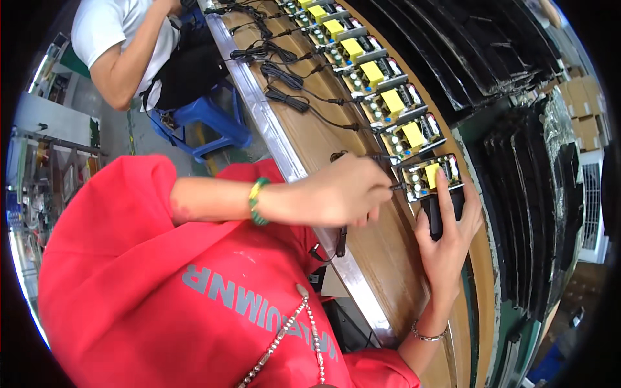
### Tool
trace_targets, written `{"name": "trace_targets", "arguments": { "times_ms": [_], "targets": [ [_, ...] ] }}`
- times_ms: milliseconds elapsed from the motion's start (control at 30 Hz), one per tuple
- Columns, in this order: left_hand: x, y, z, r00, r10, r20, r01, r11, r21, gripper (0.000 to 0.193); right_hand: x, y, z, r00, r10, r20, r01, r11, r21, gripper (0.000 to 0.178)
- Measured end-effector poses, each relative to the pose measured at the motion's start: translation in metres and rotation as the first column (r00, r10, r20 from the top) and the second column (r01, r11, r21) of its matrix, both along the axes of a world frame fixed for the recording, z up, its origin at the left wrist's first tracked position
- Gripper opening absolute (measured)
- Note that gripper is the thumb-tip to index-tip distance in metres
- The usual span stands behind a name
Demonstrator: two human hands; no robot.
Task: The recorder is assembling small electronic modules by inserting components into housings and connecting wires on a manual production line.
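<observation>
My left hand, with a green bracelet at its wrist, is slightly blurred. Its fingers are closed around a black cable where this meets the near edge of a power supply circuit board. The board carries a yellow transformer, small capacitors and a metal heat sink. My right hand grips the board from its right end, forefinger stretched over the transformer. Between thumb and fingers shows a black plastic piece, partly hidden beneath the board. The rest of the cable is mostly behind my left hand.
Similar boards stand in a row along the wooden bench, their black cables coiled toward the metal-covered edge. Stacked black trays rise on the far side. A person sits at the upper left near a blue stool.
</observation>
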State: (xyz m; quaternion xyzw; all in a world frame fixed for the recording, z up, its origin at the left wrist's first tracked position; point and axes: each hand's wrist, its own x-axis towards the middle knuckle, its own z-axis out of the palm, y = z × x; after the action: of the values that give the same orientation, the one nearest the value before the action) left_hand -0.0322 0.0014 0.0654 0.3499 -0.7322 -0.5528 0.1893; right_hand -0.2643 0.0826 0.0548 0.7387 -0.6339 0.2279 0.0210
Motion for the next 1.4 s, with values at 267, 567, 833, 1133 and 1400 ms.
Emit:
{"name": "trace_targets", "arguments": {
  "times_ms": [267, 567, 833, 1133, 1400],
  "targets": [
    [0.011, -0.008, -0.031, 0.948, 0.210, -0.240, -0.318, 0.682, -0.659, 0.025, 0.005, -0.005, 0.048, 0.999, -0.018, -0.027, 0.018, 1.000, 0.002, 0.062],
    [0.027, -0.040, -0.007, 0.996, -0.084, 0.038, 0.080, 0.991, 0.108, 0.029, 0.027, -0.058, 0.049, 0.951, 0.036, -0.308, -0.029, 0.999, 0.028, 0.047],
    [0.021, -0.050, -0.004, 0.989, -0.115, -0.098, 0.148, 0.867, 0.475, 0.031, 0.033, -0.059, 0.049, 0.983, 0.019, -0.182, -0.007, 0.998, 0.067, 0.040],
    [0.007, -0.032, -0.029, 0.987, 0.130, -0.096, -0.141, 0.984, -0.110, 0.032, 0.031, -0.059, 0.049, 0.989, 0.012, -0.146, -0.004, 0.999, 0.054, 0.041],
    [0.008, -0.043, -0.018, 0.980, 0.125, -0.152, -0.036, 0.874, 0.485, 0.035, 0.031, -0.059, 0.049, 0.993, 0.016, -0.116, -0.008, 0.998, 0.062, 0.040]
  ]
}}
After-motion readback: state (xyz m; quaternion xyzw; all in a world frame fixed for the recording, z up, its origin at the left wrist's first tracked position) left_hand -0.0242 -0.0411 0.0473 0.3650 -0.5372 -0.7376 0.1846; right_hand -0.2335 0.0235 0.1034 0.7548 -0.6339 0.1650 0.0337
